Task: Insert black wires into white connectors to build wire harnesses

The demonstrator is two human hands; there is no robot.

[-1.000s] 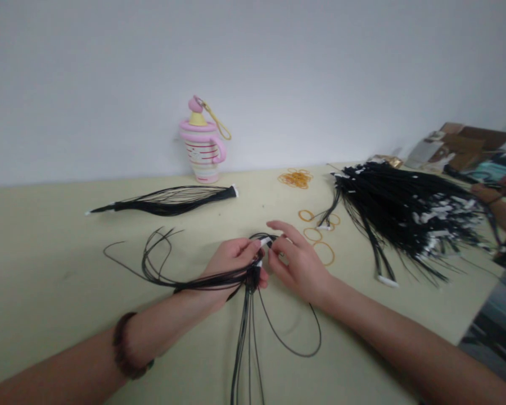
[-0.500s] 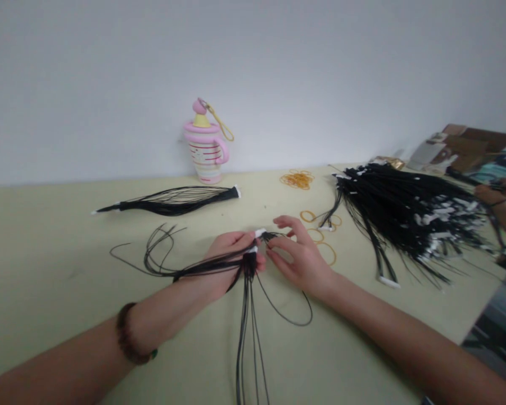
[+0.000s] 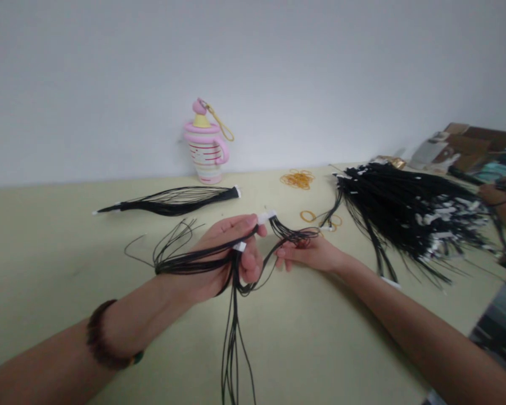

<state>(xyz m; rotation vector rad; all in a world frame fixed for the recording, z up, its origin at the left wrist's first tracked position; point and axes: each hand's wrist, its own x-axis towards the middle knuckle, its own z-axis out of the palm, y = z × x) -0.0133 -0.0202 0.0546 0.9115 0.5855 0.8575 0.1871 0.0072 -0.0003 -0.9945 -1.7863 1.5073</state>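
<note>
Head view. My left hand (image 3: 231, 256) is closed around a bundle of thin black wires with white plastic connectors (image 3: 194, 261), held just above the pale green table (image 3: 67, 253). My right hand (image 3: 310, 256) curls its fingers on a loop of that bundle. A large heap of black wire harnesses (image 3: 405, 208) lies farther right.

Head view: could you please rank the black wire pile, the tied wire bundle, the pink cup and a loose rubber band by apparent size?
1. black wire pile
2-3. tied wire bundle and pink cup: bundle longer, cup bulkier; unranked
4. loose rubber band
</note>
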